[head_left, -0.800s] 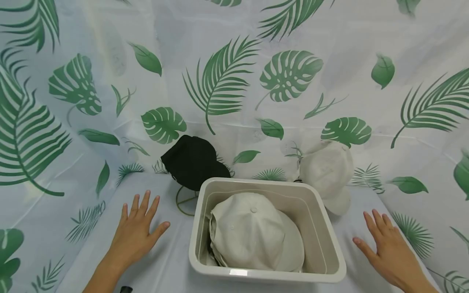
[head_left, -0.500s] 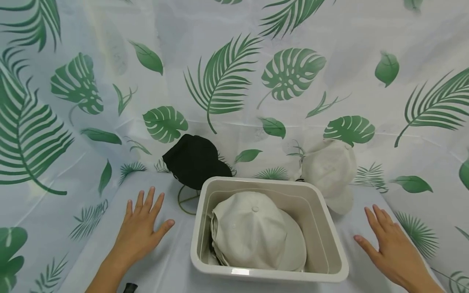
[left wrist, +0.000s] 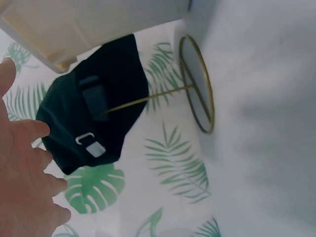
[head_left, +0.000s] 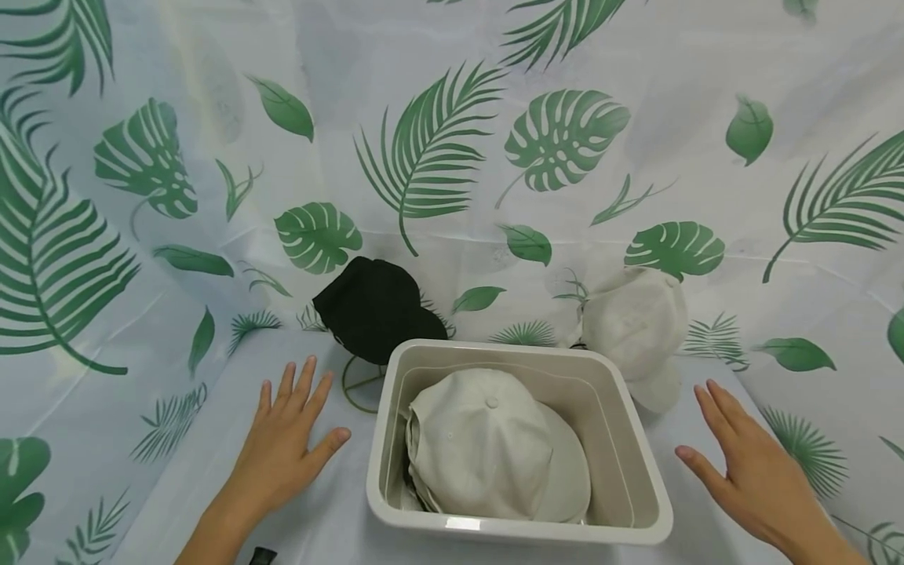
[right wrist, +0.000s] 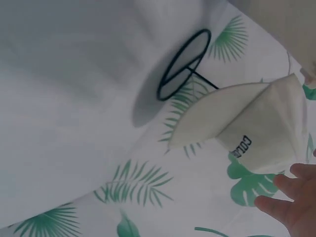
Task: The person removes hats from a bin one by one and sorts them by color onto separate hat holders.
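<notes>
A beige plastic bin (head_left: 519,534) holds off-white baseball caps, the top cap (head_left: 487,439) with its brim to the right; those under it are mostly hidden. Left of the bin, my left hand (head_left: 282,443) hovers palm down with fingers spread, holding nothing. My right hand (head_left: 752,471) is held to the right of the bin, fingers straight, also holding nothing. Behind the bin's left corner a black cap (head_left: 374,310) hangs on a gold wire stand (left wrist: 207,106). At the back right, an off-white cap (head_left: 632,326) with dark lettering sits on a black wire stand (right wrist: 165,91).
A white cloth (head_left: 325,502) covers the table. Leaf-printed sheeting (head_left: 438,165) rises behind it and along both sides. A small black object (head_left: 263,555) shows at the bottom edge, near the left forearm.
My left hand has shifted right and slightly forward, closer to the bin. The right hand has moved a little forward and its fingers have drawn together. The caps and bin stay put.
</notes>
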`<state>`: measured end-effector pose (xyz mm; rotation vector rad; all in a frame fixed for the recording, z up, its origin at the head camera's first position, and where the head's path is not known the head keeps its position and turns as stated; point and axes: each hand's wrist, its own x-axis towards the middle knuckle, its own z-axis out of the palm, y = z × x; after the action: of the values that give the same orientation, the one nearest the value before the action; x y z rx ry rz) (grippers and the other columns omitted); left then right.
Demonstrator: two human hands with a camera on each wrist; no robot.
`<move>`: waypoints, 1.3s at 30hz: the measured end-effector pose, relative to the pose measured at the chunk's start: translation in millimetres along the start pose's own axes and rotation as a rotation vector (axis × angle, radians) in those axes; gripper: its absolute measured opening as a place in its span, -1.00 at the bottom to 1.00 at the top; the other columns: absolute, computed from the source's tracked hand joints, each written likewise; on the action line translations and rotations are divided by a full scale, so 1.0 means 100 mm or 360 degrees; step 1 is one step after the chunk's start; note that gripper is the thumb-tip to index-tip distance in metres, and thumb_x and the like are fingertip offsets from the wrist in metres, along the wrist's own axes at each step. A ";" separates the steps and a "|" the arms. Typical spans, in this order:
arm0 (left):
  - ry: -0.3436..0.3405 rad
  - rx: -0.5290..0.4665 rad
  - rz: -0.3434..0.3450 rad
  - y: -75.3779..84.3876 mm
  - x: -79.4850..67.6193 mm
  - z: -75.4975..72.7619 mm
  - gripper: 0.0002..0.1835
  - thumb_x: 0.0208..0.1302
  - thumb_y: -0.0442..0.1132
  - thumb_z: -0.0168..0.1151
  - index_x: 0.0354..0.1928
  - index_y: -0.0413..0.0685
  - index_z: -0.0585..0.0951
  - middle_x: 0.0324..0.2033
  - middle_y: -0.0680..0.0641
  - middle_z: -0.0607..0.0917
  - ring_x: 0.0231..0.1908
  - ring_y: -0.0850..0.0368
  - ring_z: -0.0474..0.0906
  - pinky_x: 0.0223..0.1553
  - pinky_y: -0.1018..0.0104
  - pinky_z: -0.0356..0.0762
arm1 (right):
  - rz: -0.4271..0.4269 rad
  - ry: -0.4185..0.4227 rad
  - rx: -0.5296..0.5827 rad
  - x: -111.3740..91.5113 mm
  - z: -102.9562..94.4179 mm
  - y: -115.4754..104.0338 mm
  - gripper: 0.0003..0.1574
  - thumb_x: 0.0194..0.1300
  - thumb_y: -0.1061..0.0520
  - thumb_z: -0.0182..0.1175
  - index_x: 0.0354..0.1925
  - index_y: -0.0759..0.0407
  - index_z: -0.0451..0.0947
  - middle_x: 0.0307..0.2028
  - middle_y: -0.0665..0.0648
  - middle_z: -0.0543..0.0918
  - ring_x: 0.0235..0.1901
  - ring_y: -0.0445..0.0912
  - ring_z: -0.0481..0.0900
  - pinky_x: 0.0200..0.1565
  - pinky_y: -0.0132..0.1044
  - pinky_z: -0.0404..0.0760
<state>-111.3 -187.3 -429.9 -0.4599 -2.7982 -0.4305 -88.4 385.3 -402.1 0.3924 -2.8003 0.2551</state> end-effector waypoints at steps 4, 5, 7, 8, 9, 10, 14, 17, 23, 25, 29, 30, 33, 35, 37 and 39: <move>-0.0006 -0.0027 0.0029 0.06 0.01 -0.04 -0.17 0.28 0.26 0.01 0.47 0.05 0.07 0.48 -0.04 -0.20 0.44 -0.06 -0.42 0.35 -0.10 -0.53 | -0.0012 0.0022 0.0017 0.04 -0.08 -0.10 0.11 0.18 -0.12 0.26 0.49 0.08 -0.11 0.47 0.14 -0.05 0.32 0.28 0.14 0.15 0.31 0.16; -0.0003 -0.0033 0.0041 0.08 0.01 -0.05 -0.17 0.28 0.26 0.01 0.47 0.05 0.07 0.48 -0.03 -0.21 0.44 -0.07 -0.41 0.35 -0.10 -0.53 | -0.0015 0.0025 0.0022 0.05 -0.10 -0.12 0.11 0.18 -0.12 0.27 0.49 0.08 -0.10 0.47 0.13 -0.04 0.29 0.29 0.18 0.11 0.32 0.20; 0.0008 -0.0055 0.0066 0.11 0.01 -0.06 -0.17 0.27 0.27 0.03 0.47 0.07 0.08 0.48 -0.02 -0.20 0.44 -0.07 -0.39 0.36 -0.09 -0.52 | -0.0030 0.0037 0.0037 0.07 -0.12 -0.17 0.11 0.16 -0.12 0.29 0.48 0.06 -0.08 0.46 0.13 0.00 0.21 0.32 0.28 0.05 0.30 0.26; 0.0015 -0.0068 0.0079 0.12 0.01 -0.07 -0.17 0.26 0.27 0.03 0.47 0.08 0.08 0.48 -0.01 -0.19 0.45 -0.07 -0.37 0.36 -0.08 -0.51 | -0.0041 0.0044 0.0036 0.08 -0.13 -0.19 0.11 0.15 -0.13 0.29 0.48 0.05 -0.07 0.46 0.13 0.01 0.14 0.32 0.35 0.02 0.29 0.30; 0.0022 -0.0085 0.0093 0.14 0.01 -0.07 -0.17 0.26 0.27 0.04 0.47 0.10 0.08 0.48 -0.01 -0.17 0.45 -0.06 -0.35 0.36 -0.08 -0.50 | -0.0054 0.0051 0.0036 0.09 -0.14 -0.21 0.12 0.14 -0.13 0.30 0.48 0.05 -0.06 0.46 0.14 0.02 0.10 0.32 0.38 0.00 0.27 0.32; 0.0027 -0.0109 0.0106 0.15 0.01 -0.08 -0.17 0.26 0.25 0.06 0.47 0.11 0.07 0.48 0.00 -0.16 0.45 -0.05 -0.34 0.37 -0.07 -0.49 | -0.0071 0.0064 0.0040 0.10 -0.15 -0.23 0.12 0.12 -0.13 0.31 0.48 0.05 -0.05 0.45 0.14 0.03 0.07 0.31 0.40 -0.04 0.23 0.35; 0.0046 -0.0202 0.0165 0.20 0.02 -0.09 -0.17 0.26 0.17 0.13 0.48 0.16 0.03 0.48 0.03 -0.16 0.45 -0.03 -0.31 0.38 -0.05 -0.46 | -0.0153 0.0153 -0.0004 0.13 -0.17 -0.31 0.14 0.05 -0.14 0.36 0.46 0.06 0.02 0.44 0.11 0.10 -0.29 0.01 0.47 -0.24 -0.01 0.42; 0.0052 -0.0255 0.0207 0.24 0.02 -0.09 -0.16 0.25 0.13 0.15 0.48 0.18 0.00 0.48 0.03 -0.16 0.45 -0.05 -0.27 0.38 -0.03 -0.43 | -0.0202 0.0213 -0.0010 0.16 -0.17 -0.37 0.15 0.01 -0.14 0.38 0.45 0.08 0.07 0.43 0.08 0.14 -0.39 -0.11 0.37 -0.33 -0.09 0.38; 0.0076 -0.0346 0.0274 0.32 0.02 -0.05 -0.17 0.25 0.11 0.16 0.48 0.18 0.02 0.48 0.03 -0.11 0.44 -0.06 -0.16 0.39 -0.04 -0.29 | -0.0275 0.0258 0.0031 0.22 -0.18 -0.48 0.16 -0.03 -0.15 0.40 0.42 0.14 0.12 0.42 0.14 0.16 -0.35 -0.12 0.37 -0.31 -0.09 0.38; 0.0105 -0.0381 0.0305 0.34 0.02 -0.03 -0.17 0.25 0.09 0.17 0.48 0.16 0.04 0.48 0.02 -0.08 0.44 -0.05 -0.13 0.38 -0.05 -0.22 | -0.0301 0.0274 0.0060 0.24 -0.19 -0.51 0.15 -0.03 -0.17 0.40 0.42 0.16 0.14 0.41 0.16 0.16 -0.30 -0.10 0.38 -0.29 -0.09 0.38; 0.0154 -0.0430 0.0367 0.37 0.02 0.00 -0.20 0.26 0.10 0.14 0.47 0.09 0.09 0.47 -0.01 -0.01 0.42 -0.06 -0.03 0.37 0.00 -0.09 | -0.0342 0.0298 0.0151 0.27 -0.21 -0.58 0.10 0.03 -0.23 0.34 0.40 0.17 0.16 0.41 0.17 0.16 0.06 0.07 0.41 0.03 -0.14 0.36; 0.0154 -0.0438 0.0370 0.38 0.02 0.01 -0.20 0.27 0.12 0.13 0.47 0.09 0.09 0.47 -0.01 0.00 0.41 -0.05 -0.01 0.37 0.04 -0.08 | -0.0350 0.0293 0.0168 0.28 -0.22 -0.61 0.09 0.04 -0.23 0.33 0.41 0.17 0.16 0.41 0.17 0.16 0.12 0.09 0.39 0.08 -0.17 0.33; 0.0155 -0.0457 0.0381 0.39 0.00 0.03 -0.20 0.27 0.17 0.09 0.46 0.06 0.10 0.46 -0.01 0.03 0.39 -0.05 0.05 0.33 0.05 0.02 | -0.0359 0.0271 0.0207 0.30 -0.22 -0.68 0.08 0.07 -0.24 0.31 0.42 0.13 0.14 0.41 0.16 0.15 0.23 0.13 0.31 0.23 -0.32 0.22; 0.0158 -0.0472 0.0392 0.40 0.00 0.04 -0.20 0.28 0.21 0.06 0.46 0.06 0.10 0.45 -0.01 0.05 0.39 -0.04 0.07 0.30 0.02 0.07 | -0.0379 0.0267 0.0231 0.33 -0.21 -0.72 0.08 0.07 -0.23 0.31 0.42 0.14 0.15 0.41 0.17 0.15 0.21 0.14 0.33 0.25 -0.38 0.17; 0.0161 -0.0481 0.0403 0.42 0.00 0.05 -0.20 0.28 0.23 0.04 0.46 0.07 0.11 0.45 0.00 0.06 0.38 -0.03 0.08 0.27 -0.02 0.11 | -0.0389 0.0256 0.0261 0.34 -0.20 -0.76 0.08 0.06 -0.23 0.32 0.42 0.13 0.14 0.42 0.15 0.14 0.24 0.12 0.31 0.27 -0.46 0.09; 0.0169 -0.0493 0.0423 0.43 0.00 0.07 -0.20 0.27 0.22 0.05 0.45 0.06 0.13 0.45 -0.01 0.08 0.38 -0.02 0.09 0.26 -0.03 0.12 | -0.0423 0.0266 0.0289 0.36 -0.17 -0.79 0.07 0.07 -0.23 0.31 0.41 0.15 0.16 0.41 0.16 0.15 0.25 0.09 0.30 0.28 -0.53 0.00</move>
<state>-97.4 -146.2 -425.6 -0.8370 -2.5275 -0.8036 -93.5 305.7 -363.9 0.7422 -2.5342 0.4596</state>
